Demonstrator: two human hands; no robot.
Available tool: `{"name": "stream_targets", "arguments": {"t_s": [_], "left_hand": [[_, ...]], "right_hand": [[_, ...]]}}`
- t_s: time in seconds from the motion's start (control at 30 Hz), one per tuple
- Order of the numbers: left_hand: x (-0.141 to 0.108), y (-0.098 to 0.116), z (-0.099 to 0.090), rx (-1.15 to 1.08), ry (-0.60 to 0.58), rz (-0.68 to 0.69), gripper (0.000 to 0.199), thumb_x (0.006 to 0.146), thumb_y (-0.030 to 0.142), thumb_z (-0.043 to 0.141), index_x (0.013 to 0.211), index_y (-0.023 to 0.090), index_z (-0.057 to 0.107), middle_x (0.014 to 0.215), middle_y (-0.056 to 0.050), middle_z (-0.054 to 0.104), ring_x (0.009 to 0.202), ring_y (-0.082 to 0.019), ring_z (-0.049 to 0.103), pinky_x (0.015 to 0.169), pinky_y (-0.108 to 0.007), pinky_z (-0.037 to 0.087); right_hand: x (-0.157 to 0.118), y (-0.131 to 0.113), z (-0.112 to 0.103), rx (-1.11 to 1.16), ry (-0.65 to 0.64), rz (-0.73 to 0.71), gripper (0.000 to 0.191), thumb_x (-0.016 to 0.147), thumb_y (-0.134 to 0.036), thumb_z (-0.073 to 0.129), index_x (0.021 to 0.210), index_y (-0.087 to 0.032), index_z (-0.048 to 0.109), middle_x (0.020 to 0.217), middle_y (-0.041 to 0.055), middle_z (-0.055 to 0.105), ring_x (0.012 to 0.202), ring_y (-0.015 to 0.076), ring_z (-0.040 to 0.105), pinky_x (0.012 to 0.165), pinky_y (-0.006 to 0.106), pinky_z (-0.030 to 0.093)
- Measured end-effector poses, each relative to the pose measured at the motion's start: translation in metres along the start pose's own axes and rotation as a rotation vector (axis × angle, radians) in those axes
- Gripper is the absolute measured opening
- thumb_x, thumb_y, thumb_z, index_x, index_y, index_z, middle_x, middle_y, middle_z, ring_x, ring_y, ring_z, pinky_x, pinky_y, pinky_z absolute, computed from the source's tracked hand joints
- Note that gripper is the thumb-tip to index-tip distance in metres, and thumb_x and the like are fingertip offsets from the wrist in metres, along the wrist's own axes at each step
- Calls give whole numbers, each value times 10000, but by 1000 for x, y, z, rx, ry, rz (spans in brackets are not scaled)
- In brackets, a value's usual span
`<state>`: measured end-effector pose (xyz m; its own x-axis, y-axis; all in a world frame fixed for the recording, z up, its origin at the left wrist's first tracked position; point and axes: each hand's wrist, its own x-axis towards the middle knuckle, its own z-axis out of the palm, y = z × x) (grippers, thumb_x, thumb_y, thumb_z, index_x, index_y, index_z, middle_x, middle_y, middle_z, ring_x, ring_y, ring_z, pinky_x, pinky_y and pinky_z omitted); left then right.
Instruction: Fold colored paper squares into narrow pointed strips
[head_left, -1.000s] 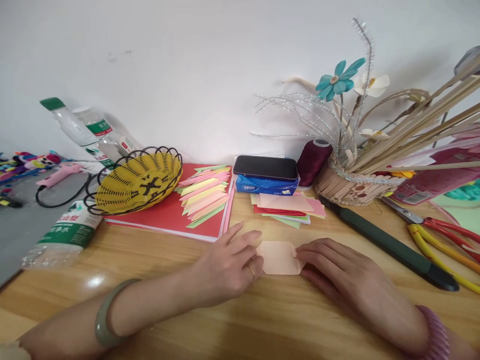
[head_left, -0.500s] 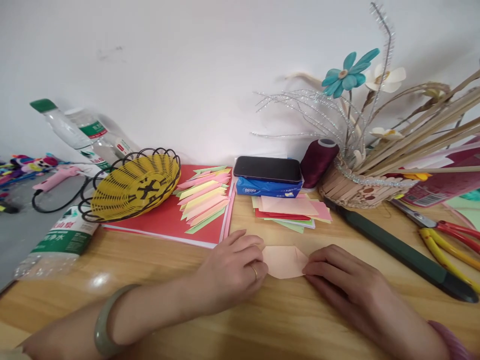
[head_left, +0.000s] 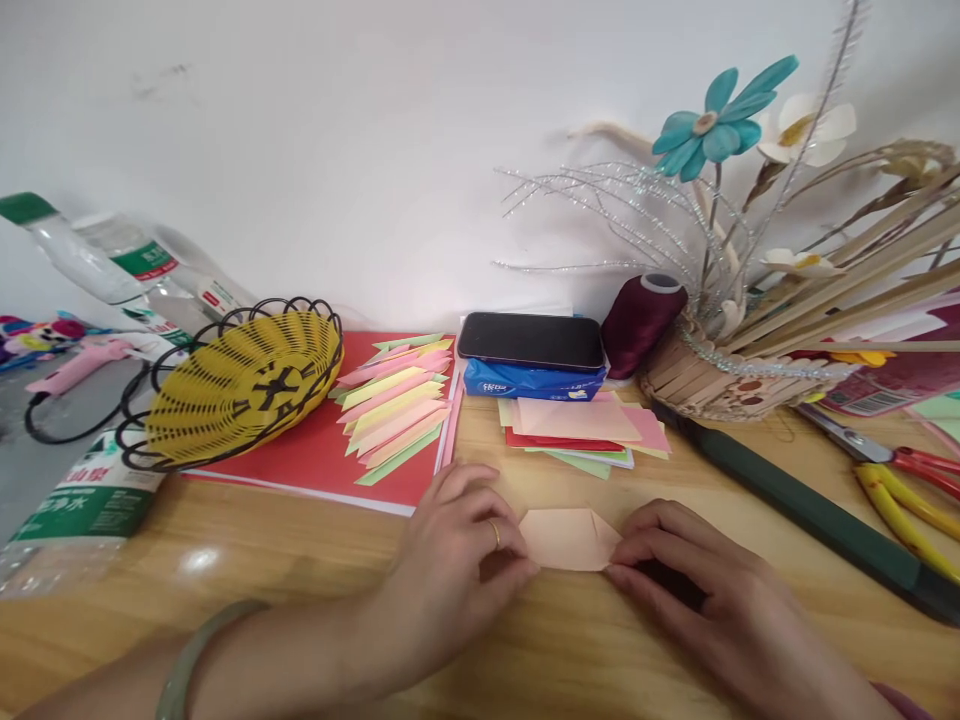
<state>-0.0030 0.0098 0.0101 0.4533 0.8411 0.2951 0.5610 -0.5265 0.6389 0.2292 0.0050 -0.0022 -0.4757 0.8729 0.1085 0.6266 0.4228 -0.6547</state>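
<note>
"In front of the blue packet (head_left: 534, 381), what was held at the table (head_left: 570, 645)?"

"Folded peach paper (head_left: 566, 541). Left hand (head_left: 457, 570) pinched its left end; right hand (head_left: 709, 575), its right corner. Phone (head_left: 531, 340) lay atop packet."

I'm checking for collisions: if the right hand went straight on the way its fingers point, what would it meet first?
The right hand would first meet the peach paper it pinches, then probably the left hand, though depth is unclear.
</note>
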Motion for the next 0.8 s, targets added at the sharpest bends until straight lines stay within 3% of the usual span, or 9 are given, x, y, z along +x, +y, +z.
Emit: {"name": "stream_targets", "arguments": {"t_s": [0.4, 0.63, 0.8], "left_hand": [[1, 4, 4, -101, -13, -179, 183, 644, 16, 698, 643, 173, 606, 748, 2, 594, 946, -194, 474, 870, -338, 408], [1, 5, 3, -48, -62, -131, 93, 772, 88, 596, 725, 168, 587, 807, -19, 581, 937, -196, 469, 869, -369, 387], [1, 6, 4, 4, -97, -118, 57, 777, 124, 596, 747, 163, 568, 812, -24, 562, 916, -202, 470, 915, -422, 345]], "right_hand": [[6, -12, 0, -96, 19, 14, 186, 886, -224, 428, 725, -211, 520, 755, 18, 541, 687, 138, 550, 593, 263, 484], [6, -13, 0, -120, 32, 18, 196, 881, -219, 424, 710, -213, 520, 736, 18, 540, 676, 141, 557, 582, 264, 488], [7, -18, -3, -129, 40, 9, 214, 880, -216, 412, 690, -211, 509, 709, 19, 539, 645, 140, 563, 558, 264, 490]]}}
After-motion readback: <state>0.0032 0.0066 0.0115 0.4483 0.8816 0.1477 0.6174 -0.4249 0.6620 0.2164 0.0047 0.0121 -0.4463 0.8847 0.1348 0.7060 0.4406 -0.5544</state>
